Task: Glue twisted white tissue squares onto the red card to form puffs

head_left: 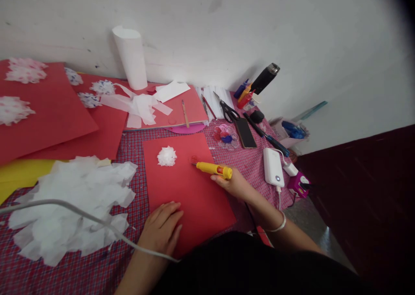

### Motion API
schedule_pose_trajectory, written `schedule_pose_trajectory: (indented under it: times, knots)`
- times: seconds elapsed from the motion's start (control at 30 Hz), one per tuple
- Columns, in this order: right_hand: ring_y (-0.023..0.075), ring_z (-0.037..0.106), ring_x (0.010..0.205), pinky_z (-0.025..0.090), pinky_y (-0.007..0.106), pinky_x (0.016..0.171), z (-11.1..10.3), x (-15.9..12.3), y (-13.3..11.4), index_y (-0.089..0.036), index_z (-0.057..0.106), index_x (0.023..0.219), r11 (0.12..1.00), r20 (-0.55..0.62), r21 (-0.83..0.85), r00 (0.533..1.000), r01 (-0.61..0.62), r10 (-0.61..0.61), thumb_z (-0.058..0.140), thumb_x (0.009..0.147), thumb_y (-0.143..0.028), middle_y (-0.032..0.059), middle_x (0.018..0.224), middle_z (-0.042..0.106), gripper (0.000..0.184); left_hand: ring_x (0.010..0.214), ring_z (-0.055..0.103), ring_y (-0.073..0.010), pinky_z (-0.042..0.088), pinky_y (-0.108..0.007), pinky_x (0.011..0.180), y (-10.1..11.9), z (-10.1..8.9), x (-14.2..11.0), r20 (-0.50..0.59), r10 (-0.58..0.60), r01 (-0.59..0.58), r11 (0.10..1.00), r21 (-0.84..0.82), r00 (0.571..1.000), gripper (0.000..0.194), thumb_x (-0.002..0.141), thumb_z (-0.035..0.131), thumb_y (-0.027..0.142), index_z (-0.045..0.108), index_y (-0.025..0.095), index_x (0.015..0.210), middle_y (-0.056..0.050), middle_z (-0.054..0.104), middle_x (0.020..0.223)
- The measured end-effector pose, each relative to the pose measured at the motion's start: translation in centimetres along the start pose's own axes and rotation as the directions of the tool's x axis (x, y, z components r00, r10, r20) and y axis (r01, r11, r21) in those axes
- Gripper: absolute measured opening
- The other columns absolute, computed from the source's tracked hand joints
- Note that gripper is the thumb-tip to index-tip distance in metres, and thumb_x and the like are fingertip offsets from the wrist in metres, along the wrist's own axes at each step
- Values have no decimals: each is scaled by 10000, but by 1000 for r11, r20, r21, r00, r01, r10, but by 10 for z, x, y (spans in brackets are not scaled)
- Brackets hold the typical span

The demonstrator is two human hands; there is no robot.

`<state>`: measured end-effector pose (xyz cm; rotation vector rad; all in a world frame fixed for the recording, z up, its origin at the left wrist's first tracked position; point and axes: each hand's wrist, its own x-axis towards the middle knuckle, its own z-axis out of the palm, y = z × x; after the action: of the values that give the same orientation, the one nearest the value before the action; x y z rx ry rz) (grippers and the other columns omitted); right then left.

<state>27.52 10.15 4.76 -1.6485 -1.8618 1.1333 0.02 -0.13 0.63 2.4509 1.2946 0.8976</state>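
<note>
Head view: the right hand (pixel 236 184) is gripping a yellow glue gun (pixel 210 168), its fingers curling around the handle, and the front end is pointing at a small reddish patch (pixel 193 159) on the red sheet (pixel 197 200). The left hand (pixel 161 228) is lying flat on the sheet's near-left edge, fingers extending, slightly parted. Left of the patch, a white paper flower (pixel 167 156) is resting on the sheet.

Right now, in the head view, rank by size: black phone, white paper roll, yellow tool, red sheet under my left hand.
Red sheet
White paper roll
Yellow tool and black phone: too alike to rank
</note>
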Motion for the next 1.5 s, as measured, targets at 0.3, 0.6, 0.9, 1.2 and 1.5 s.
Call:
schedule_pose_trajectory:
  times: [0.3, 0.6, 0.9, 1.2, 1.5]
  knots:
    - [159, 546, 599, 375, 278, 559, -37, -19, -6, -211, 644, 869, 956, -95, -293, 995, -6, -22, 618, 834, -433, 21, 720, 649, 227, 1069, 657, -231, 543, -380, 929, -4, 1, 2, 7, -11, 12, 1000, -7, 1000, 242, 878, 534, 200, 663, 192, 1082, -91, 706, 1140]
    - [128, 499, 591, 320, 255, 554, -72, -71, 2, -209, 503, 801, 960, -332, -274, 943, -65, -31, 574, 830, -311, -8, 706, 572, 128, 977, 695, -248, 590, -389, 820, -27, 3, 5, 12, 149, -150, 988, 43, 989, 252, 894, 523, 298, 622, 201, 1104, -101, 703, 1114]
    - [244, 630, 923, 407, 289, 709, -151, -83, 64, -139, 546, 1136, 768, -586, -469, 804, -436, 99, 652, 838, -355, 134, 1079, 661, 384, 969, 703, -242, 604, -379, 806, -31, -2, 12, 40, 214, -216, 976, 34, 976, 248, 882, 547, 270, 627, 210, 1109, -86, 710, 1107]
    - [274, 636, 875, 410, 317, 673, -183, -45, 110, -72, 638, 1095, 665, -462, -615, 877, -424, 132, 613, 851, -418, 239, 1069, 659, 424, 1050, 650, -233, 534, -416, 922, 11, -7, 10, 55, -116, 118, 992, -43, 992, 220, 903, 502, 202, 685, 193, 1025, -108, 694, 1131]
    - [310, 633, 963, 454, 394, 744, -184, -48, 122, -172, 663, 1156, 635, -532, -696, 835, -335, -142, 579, 878, -393, 213, 1073, 671, 366, 1088, 601, -222, 471, -422, 967, 25, -14, 16, 103, -246, 259, 955, -146, 964, 186, 895, 529, 140, 671, 180, 1008, -100, 672, 1141]
